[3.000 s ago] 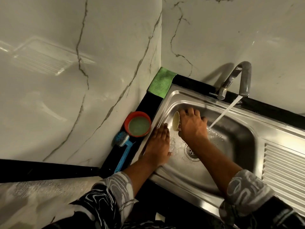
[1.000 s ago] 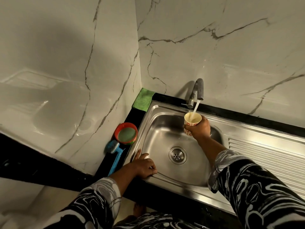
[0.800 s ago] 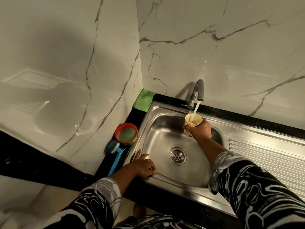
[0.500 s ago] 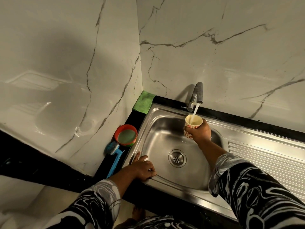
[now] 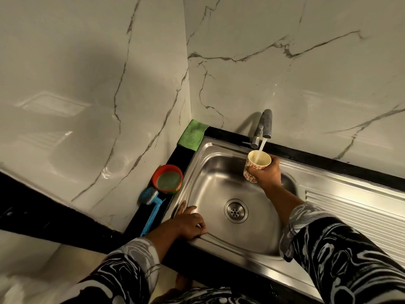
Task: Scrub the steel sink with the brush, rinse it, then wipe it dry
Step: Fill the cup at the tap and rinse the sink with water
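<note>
Marble-look wall tiles [image 5: 263,62] on two sides, with a black counter strip [image 5: 328,162] round a stainless steel sink [image 5: 208,178] that has a ribbed drainboard [image 5: 350,216]. Head view, the only one.

Right hand [image 5: 268,175]: wrapped round a flower-print paper cup [image 5: 256,165], upright over the basin's far side. Curved grey tap [image 5: 264,126] is just above it and running; the stream lands inside the cup. Fill level: can't tell.

Left hand [image 5: 189,222]: holds nothing. It lies palm down on the sink's near-left rim, fingers loosely bent. Round drain strainer [image 5: 236,211] is just right of it.

Blue plastic long-handled brush [image 5: 153,210]: lies on the counter strip just left of the left hand, bristle head away from the person, handle end nearest the wrist. Round red tub [image 5: 167,179] of greenish paste sits at the bristle end; touching or not, can't tell. Green cloth [image 5: 192,136] lies flat in the corner, well beyond the left hand and left of the tap.

Judgement: rinse stage, cup used as a ladle.
- Cup: thin-walled, gets heavier as it fills and buckles if squeezed. Hold mid-body with light pressure.
- Brush: looks light and stiff, probably slick when wet. Grab the handle's lower half.
- Cloth: limp. Pinch an edge or bunch it.
- Steel: likely wet, so don't lean hard on that rim.
</note>
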